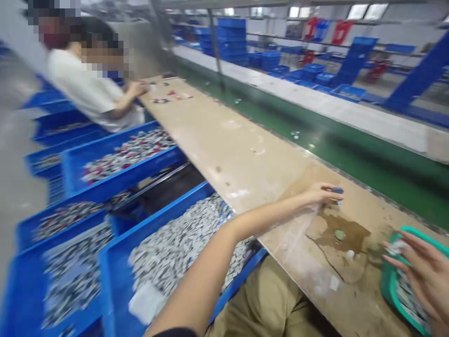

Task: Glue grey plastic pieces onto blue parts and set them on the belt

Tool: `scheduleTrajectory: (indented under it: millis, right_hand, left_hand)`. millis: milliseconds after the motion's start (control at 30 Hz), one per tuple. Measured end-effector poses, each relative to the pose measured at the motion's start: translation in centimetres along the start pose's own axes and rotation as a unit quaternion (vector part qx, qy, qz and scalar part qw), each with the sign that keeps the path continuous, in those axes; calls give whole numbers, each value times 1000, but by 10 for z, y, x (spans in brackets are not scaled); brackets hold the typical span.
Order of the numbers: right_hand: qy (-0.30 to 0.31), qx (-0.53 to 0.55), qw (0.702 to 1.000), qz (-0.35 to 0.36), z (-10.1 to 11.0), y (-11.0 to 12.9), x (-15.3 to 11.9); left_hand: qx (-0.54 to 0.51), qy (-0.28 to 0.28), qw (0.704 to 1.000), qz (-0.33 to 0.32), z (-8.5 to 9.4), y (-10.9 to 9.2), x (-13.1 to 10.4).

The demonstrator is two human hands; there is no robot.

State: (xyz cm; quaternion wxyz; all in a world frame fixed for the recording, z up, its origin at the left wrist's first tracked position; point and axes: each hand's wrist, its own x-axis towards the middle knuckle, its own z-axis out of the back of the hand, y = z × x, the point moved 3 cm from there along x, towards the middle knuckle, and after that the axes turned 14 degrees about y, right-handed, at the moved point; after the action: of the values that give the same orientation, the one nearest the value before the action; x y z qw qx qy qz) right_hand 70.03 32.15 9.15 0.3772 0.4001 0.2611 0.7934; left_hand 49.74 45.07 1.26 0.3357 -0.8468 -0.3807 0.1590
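Observation:
My left hand [317,195] reaches over the tan worktable [245,154], its fingers closed on a small dark blue block [337,190]. Just under that block a small whitish bit shows, too blurred to name. At the right edge my right hand [423,269] is above a green basket [386,281], pinching a small white piece [397,246]. Similar small grey-white pieces [409,299] lie inside the basket. Between my hands a round greenish piece [339,235] rests on a brown worn patch [358,231] of the tabletop.
A blue bin [108,281] of small white-grey pieces [182,238] stands left of my lap. More blue bins [70,175] line the table's left side. A person [91,89] works at the far end. A green conveyor belt [280,124] runs along the table's far side.

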Motion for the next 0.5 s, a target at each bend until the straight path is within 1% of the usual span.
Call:
scheduleTrajectory:
  millis: [33,67,100,133,167,200,267,400,500]
  right_hand:
    - [-38,57,993,-95,1,-9,-8]
    - [-77,128,969,-198,-1,-16,-16]
    - [-113,197,929,-293,-6,-22,-24]
    - [-135,246,890,-360,-13,-24,-30]
    - [-148,272,866,-393,-18,-24,-33]
    - [-151,284,857,-404,-22,-22,-34]
    - [-145,287,857,-403,-25,-18,-34]
    - [-105,298,883,-348,-24,-13,-30]
    - [-82,311,895,-309,-26,-10,-29]
  left_hand:
    - [9,-3,1000,-7,3,0,8]
    - [16,-3,1000,-15,6,-1,14]
    - [19,-1,1000,-21,7,-2,20]
    - [19,2,999,-27,7,-3,25]
    - [16,5,999,-32,8,-4,29]
    - [13,7,999,-37,9,-4,31]
    - [7,10,999,-38,13,-2,35]
    - [27,27,999,-1,23,3,35]
    - [48,27,998,2,26,3,34]
